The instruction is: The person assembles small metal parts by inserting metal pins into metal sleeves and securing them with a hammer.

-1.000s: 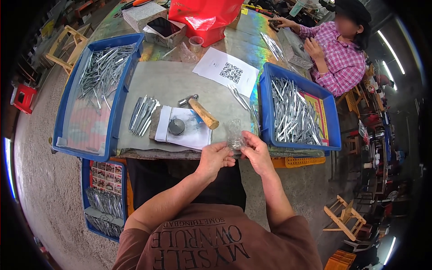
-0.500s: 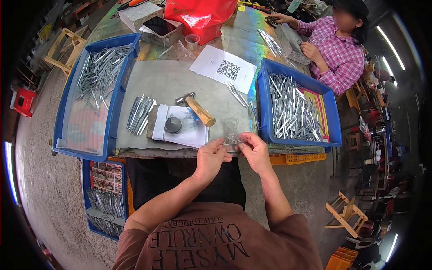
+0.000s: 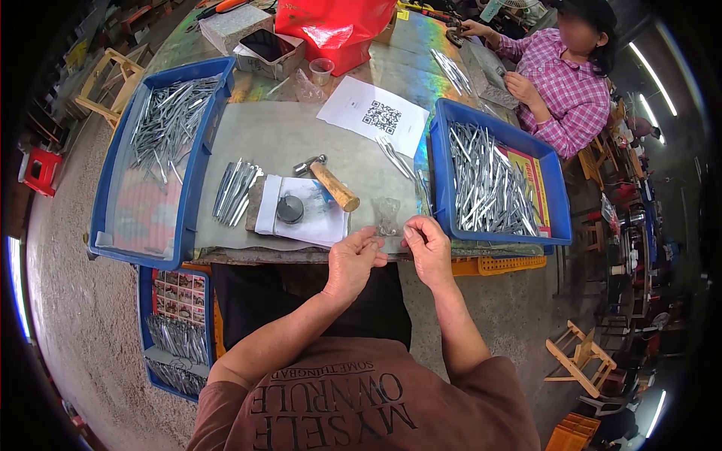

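Note:
At the table's near edge lies a small crumpled clear plastic bag (image 3: 386, 213). My left hand (image 3: 352, 264) is just below and left of it, thumb and fingers drawn together. My right hand (image 3: 431, 252) is to the right of the bag, its thumb and forefinger pinched. Anything between the fingers of either hand is too small to make out. Left of my hands, a round dark metal block (image 3: 289, 210) rests on a pad covered with white paper (image 3: 308, 229). A hammer with a wooden handle (image 3: 335, 186) lies across the pad's far edge.
Blue trays of thin metal pieces stand left (image 3: 197, 161) and right (image 3: 502, 235). A bundle of metal strips (image 3: 236, 192) lies beside the pad. Farther off are a printed sheet (image 3: 353, 105), a plastic cup (image 3: 321, 70) and a red bag (image 3: 331, 34). A co-worker (image 3: 560, 83) sits far right.
My right hand has come away from the plastic bag, shifting slightly right and toward its pinched pose. My left hand has barely moved. The bag stays on the table.

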Tool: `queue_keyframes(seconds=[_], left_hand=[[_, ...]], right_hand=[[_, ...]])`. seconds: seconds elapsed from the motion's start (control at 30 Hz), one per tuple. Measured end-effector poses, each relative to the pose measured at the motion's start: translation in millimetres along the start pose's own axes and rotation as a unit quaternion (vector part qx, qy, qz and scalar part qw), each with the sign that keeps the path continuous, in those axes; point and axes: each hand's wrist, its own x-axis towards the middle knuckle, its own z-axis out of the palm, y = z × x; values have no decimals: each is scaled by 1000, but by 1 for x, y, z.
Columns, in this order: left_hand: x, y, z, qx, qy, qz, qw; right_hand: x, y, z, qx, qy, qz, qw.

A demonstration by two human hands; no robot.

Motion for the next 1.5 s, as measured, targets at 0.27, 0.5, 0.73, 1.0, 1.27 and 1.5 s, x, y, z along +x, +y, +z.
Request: queue_keyframes(seconds=[0.27, 0.5, 0.73, 1.0, 1.27, 1.5], left_hand=[[3, -2, -2, 9, 3, 3, 1000], [3, -3, -2, -8, 1, 0, 1000], [0, -2, -3, 18, -1, 17, 1000], [-9, -7, -11, 72, -6, 82, 994], [-12, -7, -14, 83, -10, 80, 993], [-12, -10, -17, 81, -11, 75, 994]], right_hand=[[-1, 7, 0, -62, -5, -67, 996], [-2, 4, 5, -158, -26, -123, 979], [6, 6, 8, -180, 8, -184, 966], [18, -5, 3, -129, 12, -171, 977], [26, -14, 5, -123, 20, -156, 980], [33, -18, 3, -133, 5, -168, 977]])
